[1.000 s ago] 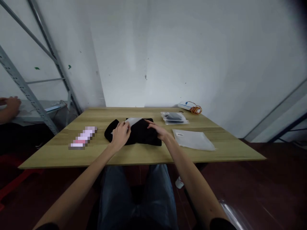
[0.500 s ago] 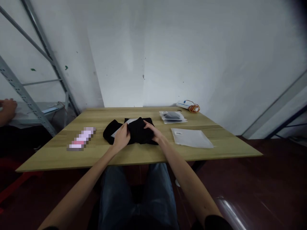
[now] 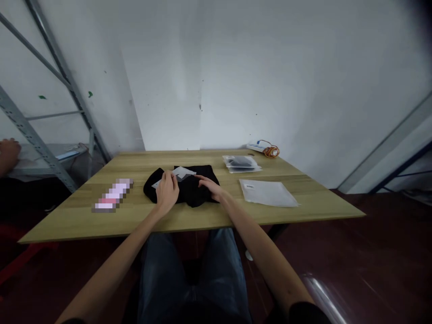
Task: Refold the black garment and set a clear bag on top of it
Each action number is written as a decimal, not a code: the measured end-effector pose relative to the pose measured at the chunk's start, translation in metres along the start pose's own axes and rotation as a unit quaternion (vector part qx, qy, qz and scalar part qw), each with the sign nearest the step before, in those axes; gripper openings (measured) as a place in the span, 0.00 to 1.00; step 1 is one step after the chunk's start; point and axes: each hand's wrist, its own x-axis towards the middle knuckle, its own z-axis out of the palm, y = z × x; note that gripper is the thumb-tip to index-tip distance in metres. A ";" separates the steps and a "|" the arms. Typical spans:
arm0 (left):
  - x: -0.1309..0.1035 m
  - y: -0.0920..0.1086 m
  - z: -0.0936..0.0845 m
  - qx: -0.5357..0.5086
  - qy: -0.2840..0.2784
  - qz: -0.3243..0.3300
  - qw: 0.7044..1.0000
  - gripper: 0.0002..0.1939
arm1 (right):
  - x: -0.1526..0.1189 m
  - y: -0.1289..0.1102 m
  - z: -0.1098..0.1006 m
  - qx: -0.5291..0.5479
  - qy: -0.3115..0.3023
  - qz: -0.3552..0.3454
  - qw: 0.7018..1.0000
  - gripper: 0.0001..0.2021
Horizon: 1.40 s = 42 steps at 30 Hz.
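Note:
A piece of black folded cloth (image 3: 197, 193), likely a garment, lies on the table in front of me. A white and grey sheet (image 3: 182, 172) shows on top of it, partly covered by the fabric. My left hand (image 3: 168, 191) is closed at the cloth's left part, its fingers pinched together on the fabric. My right hand (image 3: 212, 187) rests on the right side of the cloth with its fingers stretched toward the sheet. Its lower fingers are hard to make out against the black.
A frosted plastic bag (image 3: 270, 193) with a label lies at right. Behind it are stacked bags (image 3: 241, 163) with dark contents. A power strip (image 3: 256, 147) with an orange cable sits at the back edge. A blurred-out pink item (image 3: 113, 195) lies left. Another person's hand (image 3: 9, 153) shows beyond the metal rack.
The raised black fold between my hands has come down flatter toward me, and more of the white sheet shows. My left hand has shifted slightly left and my right fingers have straightened.

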 end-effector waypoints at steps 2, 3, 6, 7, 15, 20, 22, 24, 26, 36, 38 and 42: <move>-0.002 0.003 -0.002 0.023 -0.009 0.020 0.999 0.12 | 0.001 -0.001 0.002 -0.002 -0.005 0.007 1.000 0.30; -0.003 0.004 -0.003 0.035 -0.020 0.033 0.999 0.14 | 0.000 -0.003 0.004 0.004 -0.007 0.011 1.000 0.30; -0.007 0.006 -0.003 0.063 -0.071 0.083 0.992 0.15 | -0.004 -0.009 0.007 0.040 -0.009 0.011 0.999 0.29; -0.008 0.006 -0.003 0.071 -0.085 0.100 0.989 0.16 | -0.005 -0.011 0.008 0.054 -0.009 0.009 0.998 0.29; -0.004 0.012 -0.006 0.106 -0.099 0.139 0.980 0.19 | 0.000 -0.008 0.022 0.136 0.068 -0.033 0.988 0.35; 0.008 0.022 -0.014 0.080 -0.123 0.144 0.979 0.15 | 0.007 -0.006 0.029 0.111 0.079 -0.071 0.988 0.33; 0.011 0.024 -0.017 0.074 -0.130 0.144 0.978 0.14 | 0.007 -0.008 0.027 0.090 0.064 -0.049 0.993 0.33; 0.012 0.023 -0.019 0.072 -0.134 0.147 0.977 0.14 | 0.007 -0.010 0.024 0.081 0.037 -0.037 0.995 0.32; 0.011 0.020 -0.017 0.071 -0.134 0.157 0.976 0.13 | 0.006 -0.011 0.022 0.076 0.009 -0.031 0.997 0.30; 0.012 0.002 0.000 0.040 -0.131 0.183 0.973 0.11 | 0.017 -0.004 0.029 0.113 0.020 -0.053 0.992 0.18; 0.016 0.004 -0.003 0.025 -0.150 0.183 0.971 0.11 | 0.021 -0.003 0.034 0.113 0.045 -0.069 0.990 0.18; 0.017 0.016 -0.014 0.027 -0.179 0.162 0.970 0.11 | 0.033 0.003 0.043 0.106 0.117 -0.118 0.980 0.20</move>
